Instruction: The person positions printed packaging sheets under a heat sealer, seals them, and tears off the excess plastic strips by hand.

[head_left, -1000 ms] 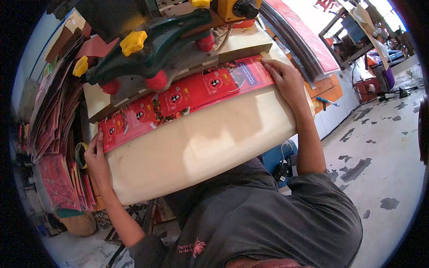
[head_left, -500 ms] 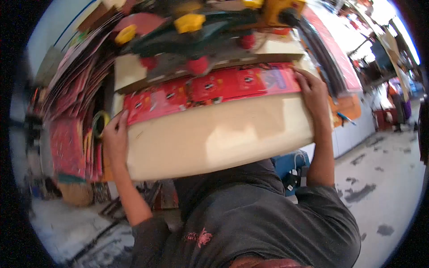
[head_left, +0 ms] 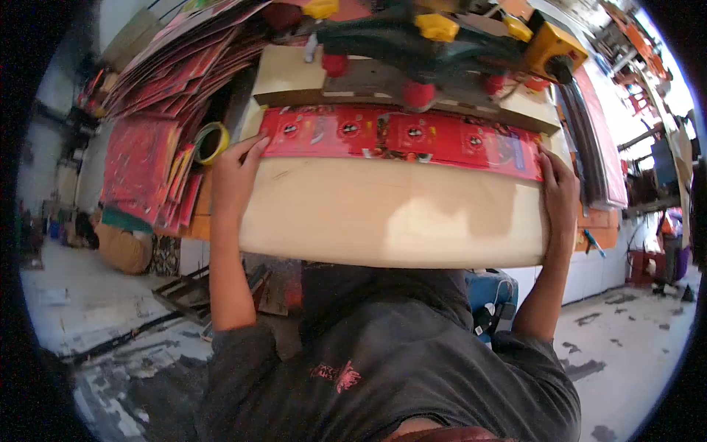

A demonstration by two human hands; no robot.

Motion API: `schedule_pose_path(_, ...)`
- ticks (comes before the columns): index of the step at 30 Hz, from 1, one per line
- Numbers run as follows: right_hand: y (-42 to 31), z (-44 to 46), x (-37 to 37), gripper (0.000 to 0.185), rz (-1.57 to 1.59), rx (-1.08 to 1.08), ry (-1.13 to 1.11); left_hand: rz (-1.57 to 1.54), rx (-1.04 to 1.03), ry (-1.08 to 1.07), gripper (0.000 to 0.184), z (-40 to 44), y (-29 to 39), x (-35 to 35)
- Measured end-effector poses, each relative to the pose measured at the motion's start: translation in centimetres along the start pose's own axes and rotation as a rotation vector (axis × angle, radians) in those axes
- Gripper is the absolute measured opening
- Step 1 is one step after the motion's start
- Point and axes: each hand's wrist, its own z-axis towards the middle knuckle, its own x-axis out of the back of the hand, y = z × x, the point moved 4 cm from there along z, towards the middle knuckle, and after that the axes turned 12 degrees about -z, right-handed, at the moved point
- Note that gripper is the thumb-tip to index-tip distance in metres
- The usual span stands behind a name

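A long red printed strip with a glossy, plastic-like surface lies across a cream-coloured board. My left hand pinches the strip's left end between thumb and fingers. At the opposite end, my right hand is closed on the strip's right edge. The strip's far edge runs close along a raised cream ledge. Above that ledge stands a dark green machine with yellow knobs and red round feet; whether the feet touch the strip I cannot tell.
Stacks of red printed sheets rise at the left, beside a yellow tape roll. A yellow box with a black dial sits at the machine's right end. Long plastic-wrapped sheets and a blue pen lie at the right.
My view has turned, so the board and machine appear further right and more level. Both hands stay at the strip's ends.
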Motion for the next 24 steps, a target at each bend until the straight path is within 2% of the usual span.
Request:
schedule_pose_path(6, 0.7, -0.1, -0.2, 0.033, -0.083, 0.027, 0.11, -0.003, 0.031, -0.05, 0.038, -0.1, 0.5, -0.4)
schedule_pose_path(7, 0.9, -0.1, -0.3, 0.033, -0.057, -0.031, 0.077, 0.008, 0.035, -0.037, 0.038, 0.0, 0.0, -0.3)
schedule_pose_path(24, 0.2, -0.1, 0.0, 0.031, -0.115, -0.039, 0.071, 0.055, 0.021, -0.01, 0.036, 0.0, 0.0, -0.4)
